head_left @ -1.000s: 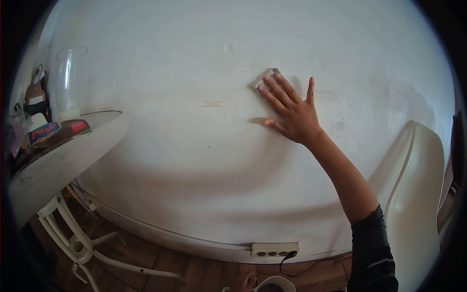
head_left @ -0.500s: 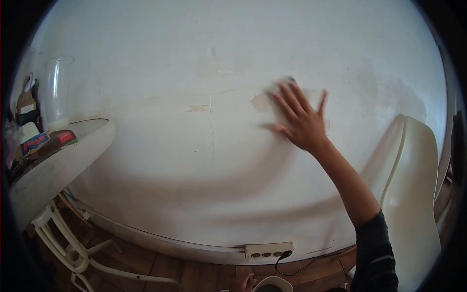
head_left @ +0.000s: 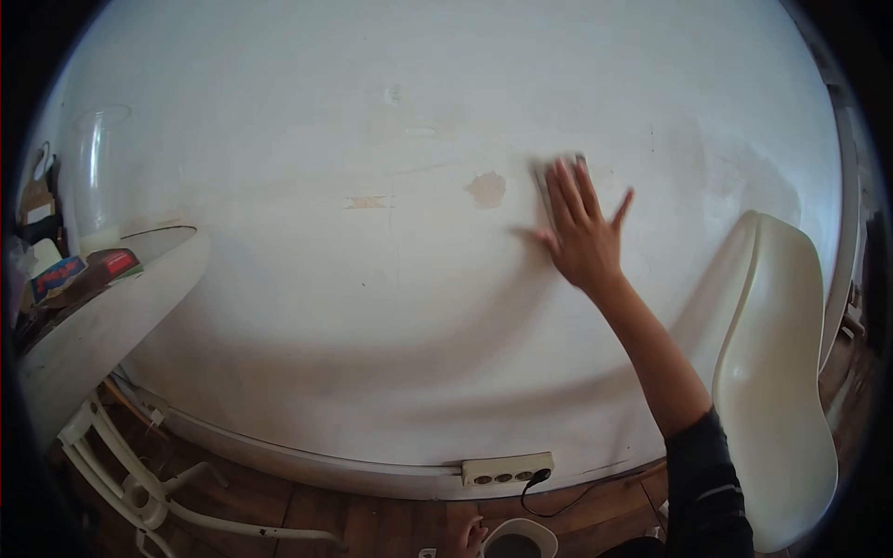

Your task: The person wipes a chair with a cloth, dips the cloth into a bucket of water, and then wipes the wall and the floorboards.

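Note:
My right hand (head_left: 586,237) lies against the white wall (head_left: 307,288), fingers stretched out, with thumb and little finger spread. A thin greyish edge shows beside and above the long fingertips; what lies under them, I cannot tell. Left of this hand is a beige patch (head_left: 486,190) of bare plaster. At the bottom edge, my left hand (head_left: 473,537) has curled fingers at the left side of a pale container (head_left: 549,535) with dark contents. The lower part of that hand is cut off by the frame.
A white moulded chair (head_left: 777,372) stands at the right. At the left, a round table (head_left: 139,316) bears a clear glass vase (head_left: 95,177) and packets. Below it are white metal legs (head_left: 233,528). A power strip (head_left: 507,469) with a black plug sits low on the wall.
My right hand has moved slightly right across the wall, away from the beige patch, which now shows whole. The view has shifted a little. My left hand stays beside the container.

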Motion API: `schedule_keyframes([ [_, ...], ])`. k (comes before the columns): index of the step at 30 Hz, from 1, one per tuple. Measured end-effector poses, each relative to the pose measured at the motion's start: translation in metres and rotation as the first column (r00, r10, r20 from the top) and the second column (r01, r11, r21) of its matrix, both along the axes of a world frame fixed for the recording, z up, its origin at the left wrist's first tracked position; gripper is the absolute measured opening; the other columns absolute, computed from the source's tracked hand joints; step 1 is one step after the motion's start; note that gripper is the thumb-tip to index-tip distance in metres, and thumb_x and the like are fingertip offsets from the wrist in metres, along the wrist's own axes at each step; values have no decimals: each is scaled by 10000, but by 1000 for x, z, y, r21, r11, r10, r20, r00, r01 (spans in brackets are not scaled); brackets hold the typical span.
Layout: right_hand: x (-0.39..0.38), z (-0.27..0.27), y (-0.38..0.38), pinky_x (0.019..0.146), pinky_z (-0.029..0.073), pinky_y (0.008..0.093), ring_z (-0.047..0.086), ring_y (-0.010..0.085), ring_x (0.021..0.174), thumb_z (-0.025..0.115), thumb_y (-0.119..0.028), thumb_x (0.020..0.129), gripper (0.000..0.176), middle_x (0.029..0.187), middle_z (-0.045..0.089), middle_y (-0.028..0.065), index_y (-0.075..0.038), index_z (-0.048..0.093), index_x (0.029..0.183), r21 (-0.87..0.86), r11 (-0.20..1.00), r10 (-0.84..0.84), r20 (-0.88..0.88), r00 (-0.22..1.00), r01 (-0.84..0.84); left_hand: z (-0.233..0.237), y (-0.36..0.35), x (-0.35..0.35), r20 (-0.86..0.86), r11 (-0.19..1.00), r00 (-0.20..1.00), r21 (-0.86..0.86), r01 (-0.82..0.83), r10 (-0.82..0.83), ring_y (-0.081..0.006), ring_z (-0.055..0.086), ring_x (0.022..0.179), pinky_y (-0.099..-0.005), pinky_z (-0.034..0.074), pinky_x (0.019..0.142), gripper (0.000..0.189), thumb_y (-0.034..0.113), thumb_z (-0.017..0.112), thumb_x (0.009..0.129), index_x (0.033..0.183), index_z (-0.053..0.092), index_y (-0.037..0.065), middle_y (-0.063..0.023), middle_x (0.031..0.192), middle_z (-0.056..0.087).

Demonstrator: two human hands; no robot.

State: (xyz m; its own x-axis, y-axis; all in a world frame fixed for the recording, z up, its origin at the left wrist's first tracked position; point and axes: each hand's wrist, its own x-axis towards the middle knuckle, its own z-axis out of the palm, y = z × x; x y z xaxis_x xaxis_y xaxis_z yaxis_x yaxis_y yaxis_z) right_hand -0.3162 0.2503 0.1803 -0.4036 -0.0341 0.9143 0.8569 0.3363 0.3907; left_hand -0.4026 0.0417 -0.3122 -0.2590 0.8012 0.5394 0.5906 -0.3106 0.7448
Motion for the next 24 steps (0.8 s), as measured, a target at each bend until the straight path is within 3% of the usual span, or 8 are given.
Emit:
schedule_keyframes([
  [4, -24, 34, 8, 981, -14, 733, 94, 180, 1411, 353, -596, 876, 748, 1524, 144, -11, -126, 228, 1444, 55, 995, 90, -71, 993, -87, 3, -4, -3, 4, 997, 1000, -75, -19, 20, -267, 603, 750, -372, 485, 682, 296, 277, 591, 880, 1084, 584, 63, -120, 831, 607],
  [10, -7, -46, 5, 983, -56, 722, 66, 195, 1416, 321, -677, 837, 816, 1530, 127, -8, -164, 194, 1458, -76, 991, 117, 45, 992, -114, 4, -5, -5, 47, 1000, 999, -16, -25, 26, -277, 607, 777, -367, 486, 703, 306, 283, 596, 876, 1089, 585, 64, -129, 848, 612],
  [11, -6, -39, 5, 983, -56, 722, 66, 195, 1416, 321, -677, 837, 816, 1530, 127, -8, -164, 194, 1458, -76, 991, 114, 40, 993, -111, 3, -6, -5, 43, 1000, 999, -16, -22, 23, -277, 607, 777, -367, 486, 703, 306, 283, 596, 876, 1089, 585, 64, -129, 848, 612],
  [13, -2, -2, 9, 988, -32, 723, 78, 187, 1414, 328, -665, 844, 796, 1528, 133, -14, -181, 188, 1459, -39, 997, -68, -3, 998, 68, 1, -6, -2, 55, 1000, 998, -22, -13, 14, -277, 611, 797, -365, 486, 711, 313, 289, 596, 875, 1091, 585, 62, -137, 863, 616],
  [16, -9, 36, 17, 976, 28, 741, 73, 190, 1414, 336, -639, 861, 783, 1529, 126, -11, -176, 154, 1465, 14, 1000, 2, -147, 989, 0, 2, -5, -2, 31, 1000, 999, -28, -13, 14, -275, 613, 810, -367, 487, 714, 313, 288, 594, 876, 1092, 583, 61, -138, 873, 618],
  [19, -15, 12, 13, 972, 24, 745, 80, 208, 1414, 353, -652, 845, 808, 1528, 133, -3, -162, 170, 1461, -32, 996, 75, -215, 974, -84, 6, -5, -2, 32, 994, 999, -111, -5, 9, -273, 612, 817, -368, 487, 715, 307, 283, 590, 877, 1093, 583, 65, -137, 878, 620],
  [22, -10, -46, 5, 976, -26, 733, 109, 215, 1411, 399, -707, 777, 880, 1522, 166, 7, -170, 221, 1451, -124, 987, 98, -38, 994, -102, 13, -8, -1, 19, 995, 1000, -98, -15, 17, -273, 615, 806, -368, 487, 711, 300, 282, 589, 875, 1088, 587, 71, -130, 874, 624],
  [24, 2, -41, 14, 981, -33, 725, 120, 194, 1410, 413, -694, 778, 854, 1516, 190, -5, -191, 241, 1447, -92, 992, 81, -9, 997, -82, 11, -9, 0, 29, 998, 999, -62, -23, 25, -275, 616, 798, -369, 487, 707, 301, 288, 587, 875, 1087, 589, 74, -128, 872, 625],
])
